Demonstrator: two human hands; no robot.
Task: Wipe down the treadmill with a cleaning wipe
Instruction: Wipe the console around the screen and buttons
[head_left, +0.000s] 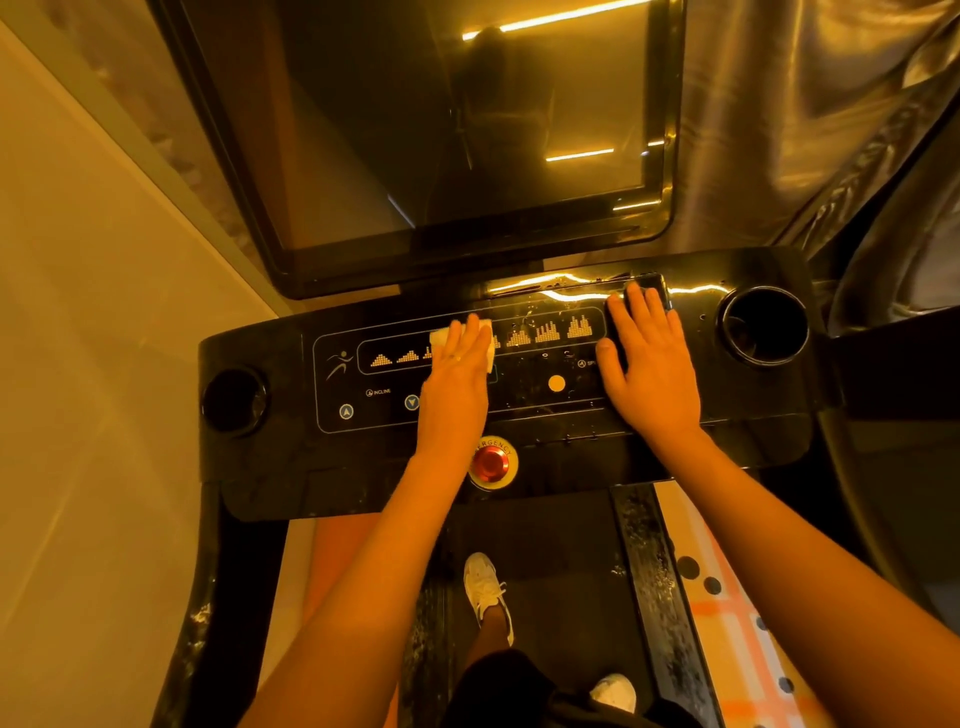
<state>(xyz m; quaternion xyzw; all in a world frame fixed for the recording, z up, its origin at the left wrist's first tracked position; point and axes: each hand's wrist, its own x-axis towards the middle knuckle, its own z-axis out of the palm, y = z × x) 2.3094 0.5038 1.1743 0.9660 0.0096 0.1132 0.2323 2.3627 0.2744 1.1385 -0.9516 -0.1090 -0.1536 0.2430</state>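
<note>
Left hand (457, 379) flat, fingers together, pressing white wipe (439, 339) onto treadmill console (260, 467). Right hand (649, 364) spread flat, console right.

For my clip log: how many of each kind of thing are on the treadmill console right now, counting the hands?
Hands: 2 (left hand, right hand)
Cleaning wipe: 1
Cup holders: 2
Red emergency button: 1
Blue arrow buttons: 2
Yellow round button: 1
Total: 9

Seemingly a home: treadmill (260, 467) beside a shiny curtain (810, 114) (a patterned mat (727, 629) on the floor).
</note>
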